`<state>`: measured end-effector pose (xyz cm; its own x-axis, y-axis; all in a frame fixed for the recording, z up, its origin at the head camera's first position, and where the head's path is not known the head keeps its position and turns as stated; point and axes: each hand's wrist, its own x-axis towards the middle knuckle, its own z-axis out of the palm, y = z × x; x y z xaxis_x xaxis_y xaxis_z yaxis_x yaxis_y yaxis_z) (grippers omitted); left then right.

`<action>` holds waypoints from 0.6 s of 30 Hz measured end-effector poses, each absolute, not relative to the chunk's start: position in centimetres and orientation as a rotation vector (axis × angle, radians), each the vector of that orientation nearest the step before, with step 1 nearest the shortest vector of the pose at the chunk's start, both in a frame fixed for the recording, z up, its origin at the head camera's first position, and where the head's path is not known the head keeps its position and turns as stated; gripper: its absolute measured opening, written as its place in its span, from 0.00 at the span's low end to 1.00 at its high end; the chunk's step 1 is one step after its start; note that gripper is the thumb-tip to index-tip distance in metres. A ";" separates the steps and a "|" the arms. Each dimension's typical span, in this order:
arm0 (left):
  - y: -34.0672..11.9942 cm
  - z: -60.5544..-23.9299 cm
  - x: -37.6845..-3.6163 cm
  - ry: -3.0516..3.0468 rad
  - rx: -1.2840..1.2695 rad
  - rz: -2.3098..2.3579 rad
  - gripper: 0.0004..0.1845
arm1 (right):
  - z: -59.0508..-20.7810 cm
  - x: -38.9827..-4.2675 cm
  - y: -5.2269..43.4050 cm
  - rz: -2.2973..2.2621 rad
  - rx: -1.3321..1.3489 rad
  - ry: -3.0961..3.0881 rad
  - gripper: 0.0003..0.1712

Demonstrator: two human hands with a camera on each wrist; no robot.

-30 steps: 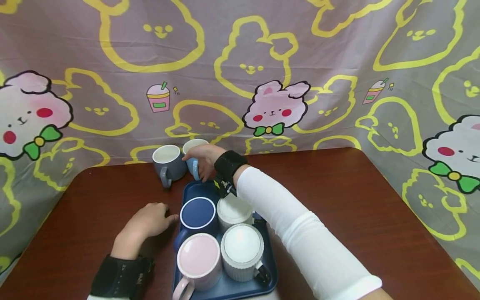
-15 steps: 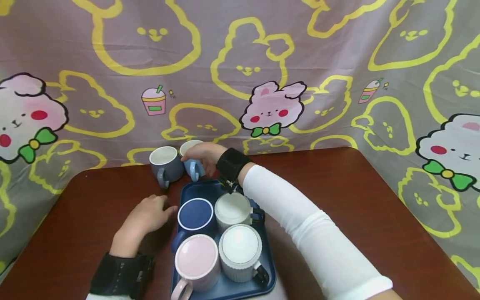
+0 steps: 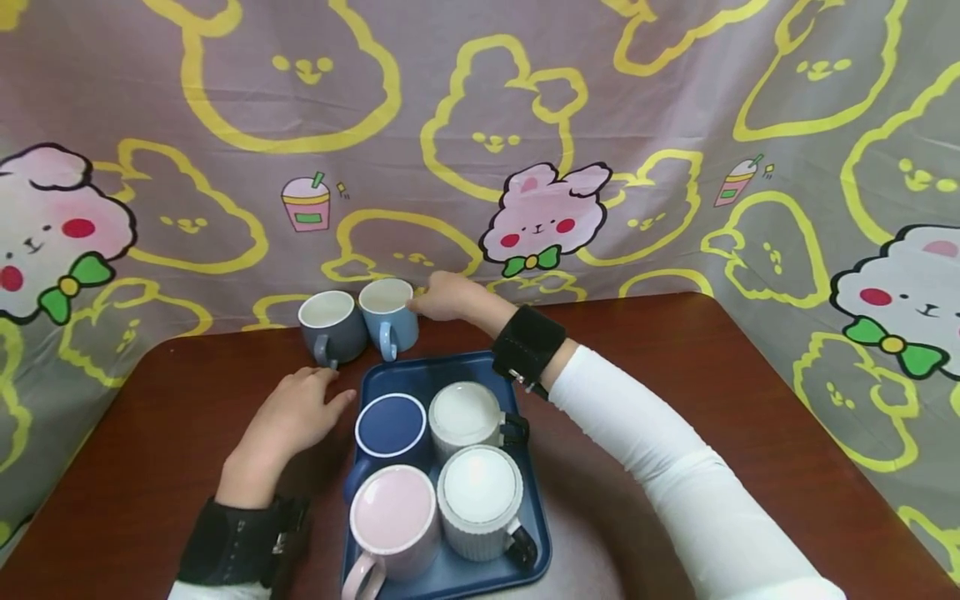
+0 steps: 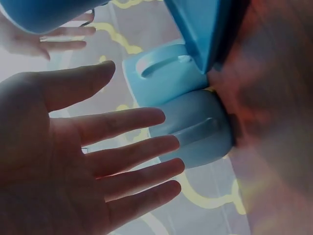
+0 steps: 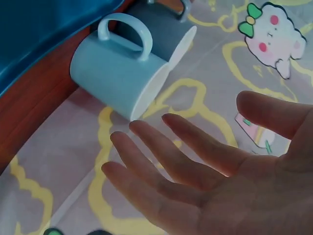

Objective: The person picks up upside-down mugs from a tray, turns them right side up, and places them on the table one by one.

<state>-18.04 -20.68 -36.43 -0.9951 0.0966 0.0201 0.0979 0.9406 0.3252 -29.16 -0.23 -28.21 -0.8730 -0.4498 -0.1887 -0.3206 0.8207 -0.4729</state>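
The light blue mug (image 3: pixel 401 327), upper middle, sits just left of your nearer right hand (image 3: pixel 448 297). That and your left hand (image 3: pixel 291 415) hold nothing, fingers out.

the right sleeve (image 3: pixel 656 446) is white and close-fitting, with soft wrinkles and a raised crease partway along. the right wristband (image 3: pixel 530 343) is wide and black, a small shiny bit (image 3: pixel 517 378) at its lower edge. the left wristband (image 3: pixel 225 546) is black too, marked with small pale dots; below it shows a white left sleeve (image 3: pixel 219 592).
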 end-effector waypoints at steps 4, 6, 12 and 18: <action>-20.3 -35.8 -17.9 -3.084 -0.156 -0.523 0.29 | -28.9 -28.4 1.6 -0.643 -0.621 2.741 0.21; -20.0 -35.6 -17.9 -3.081 -0.163 -0.525 0.29 | -29.4 -27.9 2.6 -0.657 -0.625 2.746 0.21; -19.3 -35.2 -18.1 -3.048 -0.217 -0.527 0.29 | -30.4 -26.5 4.9 -0.742 -0.570 2.756 0.24; -18.7 -34.4 -18.1 -3.054 -0.235 -0.519 0.30 | -31.2 -25.4 6.6 -0.804 -0.513 2.789 0.24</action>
